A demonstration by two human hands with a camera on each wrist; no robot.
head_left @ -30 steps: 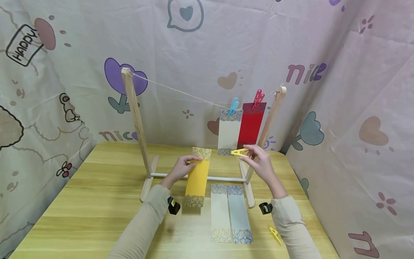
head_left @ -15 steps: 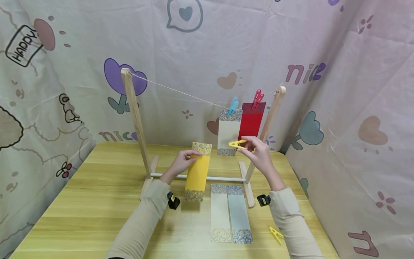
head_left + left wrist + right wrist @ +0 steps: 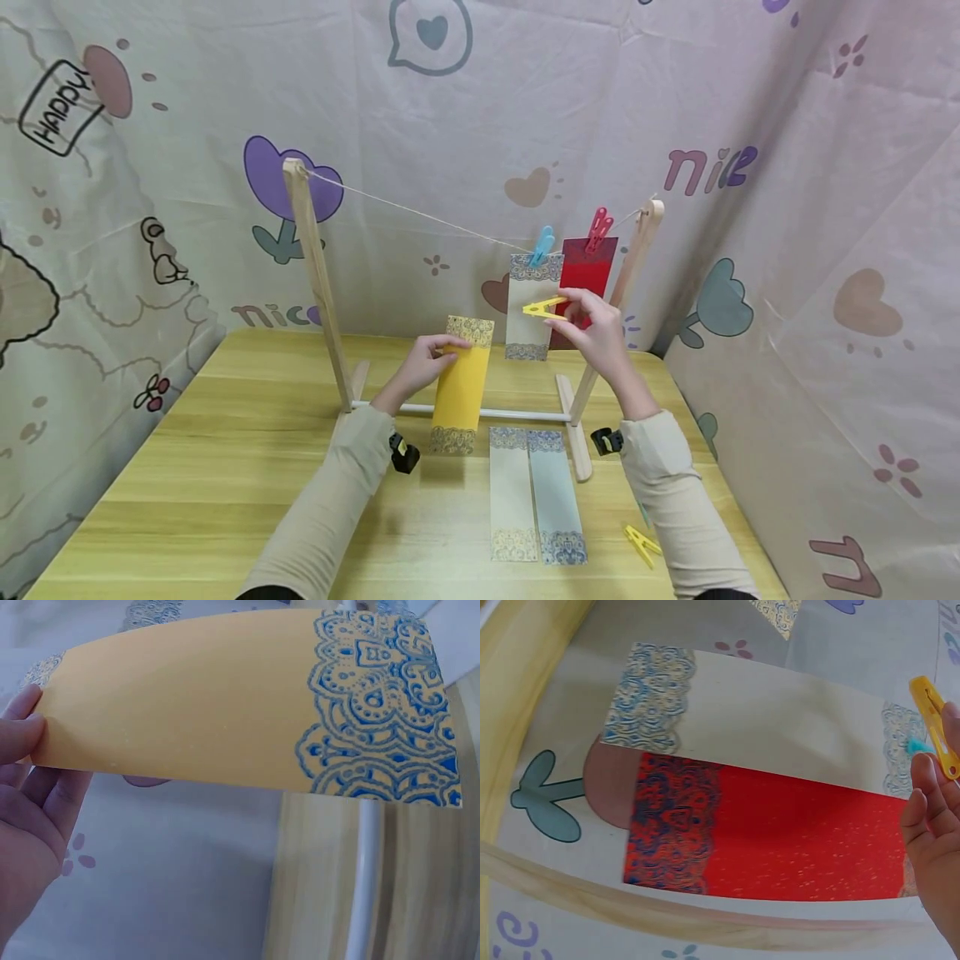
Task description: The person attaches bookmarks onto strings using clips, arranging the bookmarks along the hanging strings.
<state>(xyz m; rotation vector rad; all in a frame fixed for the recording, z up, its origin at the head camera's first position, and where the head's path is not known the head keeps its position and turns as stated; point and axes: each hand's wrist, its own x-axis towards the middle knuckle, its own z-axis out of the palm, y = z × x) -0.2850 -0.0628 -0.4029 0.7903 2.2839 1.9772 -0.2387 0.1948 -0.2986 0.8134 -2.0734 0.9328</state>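
Note:
My left hand [image 3: 423,367] pinches a yellow card [image 3: 459,392] with patterned ends near its upper left edge and holds it above the table; in the left wrist view the yellow card [image 3: 187,705] shows a blue lace print. With thumb and fingers my right hand [image 3: 600,333] pinches a yellow clothespin [image 3: 543,308], which is in front of the hanging white card [image 3: 525,292]. That card hangs from the string [image 3: 420,211] by a blue clothespin [image 3: 542,247]. Beside it a red card [image 3: 588,271] hangs by a red clothespin [image 3: 599,231].
A wooden stand with a left post [image 3: 318,283] and a right post [image 3: 636,258] carries the string. A white bar [image 3: 517,414] joins its feet. On the table [image 3: 225,467] lie a cream card [image 3: 512,496], a light blue card [image 3: 556,500] and another yellow clothespin [image 3: 641,543].
Both hands have risen, the left with the yellow card and the right with the yellow clothespin. The right hand has also shifted slightly left. The hanging cards have stayed in place.

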